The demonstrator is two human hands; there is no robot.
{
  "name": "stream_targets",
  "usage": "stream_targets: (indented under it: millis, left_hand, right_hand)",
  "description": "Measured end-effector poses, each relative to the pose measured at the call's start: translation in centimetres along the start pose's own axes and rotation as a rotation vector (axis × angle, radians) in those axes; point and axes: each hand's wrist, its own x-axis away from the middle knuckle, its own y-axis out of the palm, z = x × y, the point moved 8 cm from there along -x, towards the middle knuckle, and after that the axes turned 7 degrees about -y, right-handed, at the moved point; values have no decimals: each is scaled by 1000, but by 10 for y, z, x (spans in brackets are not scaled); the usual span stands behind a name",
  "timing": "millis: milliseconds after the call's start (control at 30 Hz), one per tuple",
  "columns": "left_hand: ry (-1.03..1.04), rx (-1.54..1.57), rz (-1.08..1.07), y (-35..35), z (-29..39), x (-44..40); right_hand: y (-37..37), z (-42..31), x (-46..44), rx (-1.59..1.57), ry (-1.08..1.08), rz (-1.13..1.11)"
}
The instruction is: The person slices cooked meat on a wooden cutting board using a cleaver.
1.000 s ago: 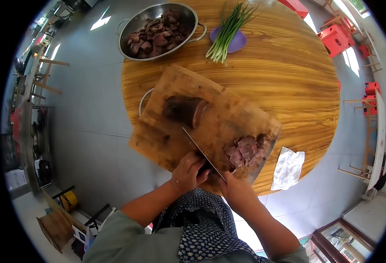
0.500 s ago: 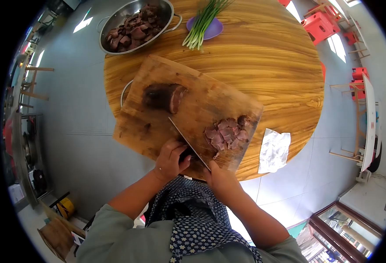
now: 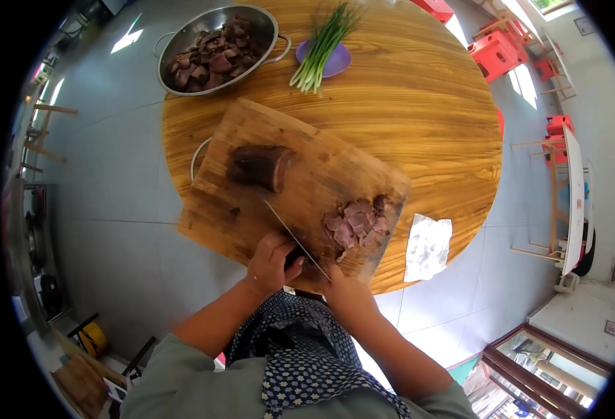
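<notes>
My left hand is closed round a dark piece of meat at the near edge of a wooden cutting board. A knife is gripped by its handle in my right hand, its blade running up and left beside that piece. Farther up the board lies a larger dark chunk of meat. Thin meat slices are heaped on the board's right part. Most of the held piece is hidden by my fingers and the blade.
On the round wooden table are a metal pan of cut meat, green onions on a purple plate and crumpled white paper. Red stools stand at the upper right.
The whole view has shifted, so the table and board appear farther left than a second ago. Both hands keep their holds, and the knife stays beside the held meat.
</notes>
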Motion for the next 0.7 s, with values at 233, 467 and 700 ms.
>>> stream_targets:
  millis: [233, 467, 700]
  left_hand:
    - [-35, 48, 16, -4, 0, -3]
    - [-31, 69, 13, -3, 1, -3]
    - [-85, 80, -127, -10, 6, -40]
  right_hand:
    - [-18, 5, -2, -83, 51, 141]
    - [-58, 20, 68, -321, 145, 241]
    - [-23, 69, 109, -536, 317, 403]
